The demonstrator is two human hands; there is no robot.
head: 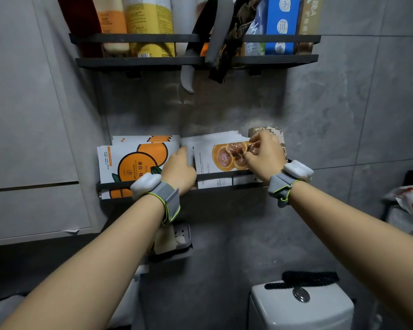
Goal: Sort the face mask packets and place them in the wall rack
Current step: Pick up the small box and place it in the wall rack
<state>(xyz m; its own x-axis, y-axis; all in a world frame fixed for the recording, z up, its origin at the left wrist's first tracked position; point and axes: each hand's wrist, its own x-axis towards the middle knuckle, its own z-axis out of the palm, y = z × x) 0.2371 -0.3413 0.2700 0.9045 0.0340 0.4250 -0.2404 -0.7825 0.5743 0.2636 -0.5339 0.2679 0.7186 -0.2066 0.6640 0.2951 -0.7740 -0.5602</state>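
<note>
Standing on their long edges in the lower wall rack [115, 185], the face mask packets form two groups: the orange packets [134, 160] on the left and the mushroom packets [224, 158] to their right, just beside them. The long axis of every packet runs left to right, along the front rail of the rack.

The left hand [179, 170] reaches into the narrow gap between the two groups. Its fingers look straight and press flat against the left edge of the mushroom packets, grasping nothing. The right hand [265, 156] is at the other end of this group and pinches the upper right corner of the front packets between thumb and fingers. So the mushroom group lies between the two hands, one hand at each short end.

Behind the right hand, a brown packet [270, 133] stands against the wall, partly hidden.

I judge that the next move is to square this group or push it sideways along the rail. The left hand is the nearer one to the orange packets, so it must take care not to disturb them.
</note>
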